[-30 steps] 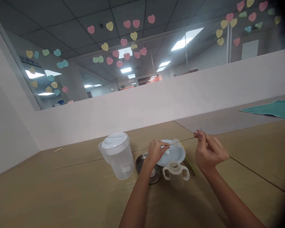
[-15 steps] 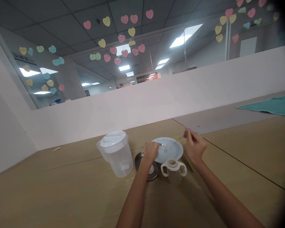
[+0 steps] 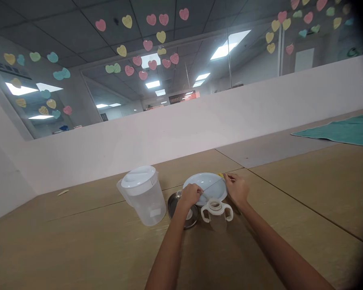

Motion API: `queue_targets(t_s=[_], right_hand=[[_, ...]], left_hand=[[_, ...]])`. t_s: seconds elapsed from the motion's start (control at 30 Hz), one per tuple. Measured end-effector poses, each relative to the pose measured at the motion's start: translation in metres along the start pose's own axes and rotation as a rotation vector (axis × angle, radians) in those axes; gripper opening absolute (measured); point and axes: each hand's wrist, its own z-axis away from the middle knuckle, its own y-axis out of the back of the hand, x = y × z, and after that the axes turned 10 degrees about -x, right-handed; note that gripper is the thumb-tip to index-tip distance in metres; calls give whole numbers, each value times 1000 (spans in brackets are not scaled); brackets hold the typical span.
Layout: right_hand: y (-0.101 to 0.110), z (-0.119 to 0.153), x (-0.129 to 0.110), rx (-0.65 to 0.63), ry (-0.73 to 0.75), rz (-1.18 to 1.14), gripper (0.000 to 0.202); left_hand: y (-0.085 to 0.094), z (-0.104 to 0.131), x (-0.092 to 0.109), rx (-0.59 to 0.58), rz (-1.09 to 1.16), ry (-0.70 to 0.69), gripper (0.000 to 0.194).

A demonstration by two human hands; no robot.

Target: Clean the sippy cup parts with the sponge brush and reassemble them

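Observation:
My left hand (image 3: 191, 195) is closed over the left edge of a white plate (image 3: 211, 181), pinching a small pale, thin item that points toward the bottle. At the plate's right edge, my right hand (image 3: 236, 187) pinches a thin stick-like item that reaches leftward over the plate. A clear bottle with two white handles (image 3: 216, 208) stands upright in front of the plate, its mouth uncovered. Partly under my left forearm lies a round metal dish (image 3: 173, 203) with a small white piece (image 3: 189, 214) in it.
Left of the dish stands a translucent pitcher with a white lid (image 3: 145, 197). A flat pale sliver (image 3: 63, 192) lies at the far left of the table. Teal cloth (image 3: 345, 129) covers the back right. A yellow item (image 3: 220, 175) shows behind the plate; a white wall (image 3: 181, 131) rises beyond.
My right hand has moved down and left, closer to the plate, with its thin item now lying more level across it. The whole view has shifted slightly.

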Motion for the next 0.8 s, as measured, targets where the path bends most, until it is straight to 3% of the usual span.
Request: queue_targets(t_s=[0.17, 0.27, 0.4, 0.53, 0.8], right_hand=[[-1, -1, 9, -91, -163, 21, 44], [-1, -1, 11, -144, -193, 8, 43], [-1, 0, 11, -189, -230, -8, 41], [-1, 0, 12, -214, -241, -22, 40], [-1, 0, 11, -221, -236, -58, 38]], left_hand=[[17, 1, 5, 86, 139, -65, 29], [37, 9, 14, 120, 372, -149, 29], [64, 30, 28, 31, 639, -294, 27], [76, 47, 40, -153, 630, -428, 27], [70, 50, 49, -227, 401, -391, 26]])
